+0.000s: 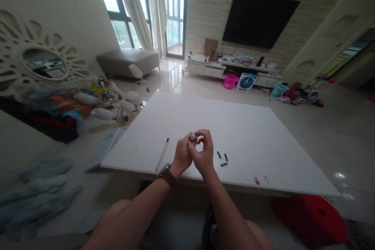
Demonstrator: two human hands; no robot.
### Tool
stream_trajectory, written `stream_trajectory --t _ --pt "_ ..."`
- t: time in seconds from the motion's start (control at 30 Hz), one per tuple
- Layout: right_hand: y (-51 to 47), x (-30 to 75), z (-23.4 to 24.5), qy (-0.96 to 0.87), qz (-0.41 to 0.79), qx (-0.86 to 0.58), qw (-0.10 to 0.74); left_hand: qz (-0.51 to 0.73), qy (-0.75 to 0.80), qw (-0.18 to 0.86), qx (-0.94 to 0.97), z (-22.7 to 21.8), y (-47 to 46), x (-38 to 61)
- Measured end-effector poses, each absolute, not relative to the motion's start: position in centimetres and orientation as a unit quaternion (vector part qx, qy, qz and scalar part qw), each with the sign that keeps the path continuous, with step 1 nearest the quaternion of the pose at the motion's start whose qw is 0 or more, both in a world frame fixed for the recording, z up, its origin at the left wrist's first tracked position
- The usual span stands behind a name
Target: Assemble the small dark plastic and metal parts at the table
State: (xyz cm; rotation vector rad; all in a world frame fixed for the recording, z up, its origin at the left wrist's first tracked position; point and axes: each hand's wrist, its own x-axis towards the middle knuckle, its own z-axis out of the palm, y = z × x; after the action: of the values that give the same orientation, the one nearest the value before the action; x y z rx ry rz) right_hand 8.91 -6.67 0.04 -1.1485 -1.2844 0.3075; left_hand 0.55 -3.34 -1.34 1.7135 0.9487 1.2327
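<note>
My left hand (183, 151), with a watch on its wrist, is closed around a small silvery metal object (192, 137) above the white table (234, 125). Its exact kind cannot be made out, and most of it is hidden by the fingers. Curled into a loop, my right hand (205, 151) has its thumb and fingertips at the same object. Just right of it lie three small dark green cylinders that look like batteries (226, 157). To the left rests a thin white stick with a dark tip (162, 154), slanting towards the table's near edge.
Near the front right edge lie a small brown-and-black piece (257, 180) and a small clear piece (266, 180). A red stool (310, 218) stands below the right corner. A lamp with several white shades (125, 105) sits on the floor beyond the left side.
</note>
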Motion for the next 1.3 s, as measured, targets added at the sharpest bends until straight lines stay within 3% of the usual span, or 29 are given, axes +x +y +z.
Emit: stream_trajectory --t 0.27,0.73,1.3 --pt "-7.3 7.9 -0.5 -0.520 0.163 -0.494 0.677 0.518 0.351 0.432 0.650 -1.0 -4.3 0.5" --pt "-6.8 8.3 -0.6 -0.486 0.164 -0.521 0.682 0.475 0.391 0.377 0.692 -0.9 -3.2 0.4" --pt "-7.9 7.7 0.0 -0.579 0.118 -0.488 0.642 0.526 0.428 0.348 0.647 -1.3 -4.7 0.3"
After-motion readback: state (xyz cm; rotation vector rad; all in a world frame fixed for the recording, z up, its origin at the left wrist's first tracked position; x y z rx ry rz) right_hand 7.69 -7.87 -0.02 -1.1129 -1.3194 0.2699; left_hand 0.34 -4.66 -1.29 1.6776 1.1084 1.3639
